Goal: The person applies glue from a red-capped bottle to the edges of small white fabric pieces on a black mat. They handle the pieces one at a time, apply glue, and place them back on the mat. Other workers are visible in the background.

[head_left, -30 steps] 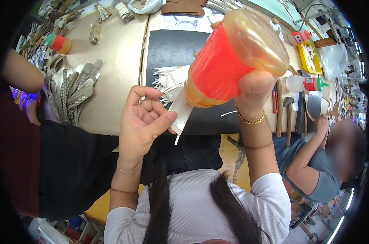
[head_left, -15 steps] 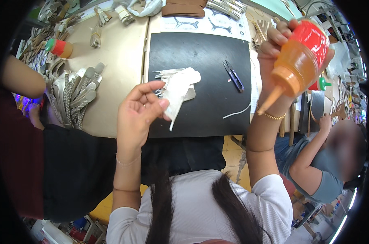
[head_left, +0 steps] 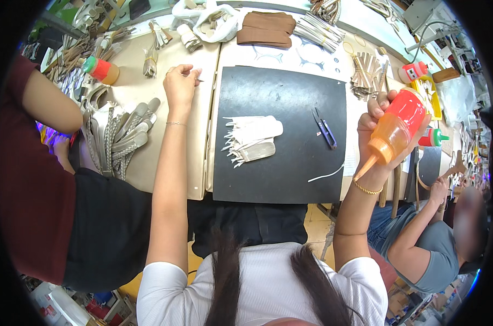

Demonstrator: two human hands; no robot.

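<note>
My right hand (head_left: pixel 372 115) is wrapped around a squeeze bottle (head_left: pixel 390 126) with a red label and amber contents, tilted so its nozzle points down and left. Above the tan table, left of the black mat (head_left: pixel 290 187), my left hand (head_left: pixel 181 87) has its fingers curled in. A tiny dark tip shows at its fingertips, too small to name. On the mat lies a small pile of white and grey strap pieces (head_left: pixel 254 136) with rounded ends and narrow fringed strips. Blue-handled thread snips (head_left: pixel 325 130) rest to their right, and a thin white strip (head_left: pixel 327 173) lies below these.
A bundle of braided straps (head_left: pixel 121 130) and another glue bottle (head_left: pixel 102 70) stand at the left. Brown strips (head_left: pixel 266 30), a plastic bag (head_left: pixel 216 24) and a bundle of thin strips (head_left: pixel 366 76) line the back. People sit on both sides.
My left hand has moved from the white strap pieces up and left over the tan table. The pieces now lie flat on the mat. My right hand still holds the bottle; the view has shifted.
</note>
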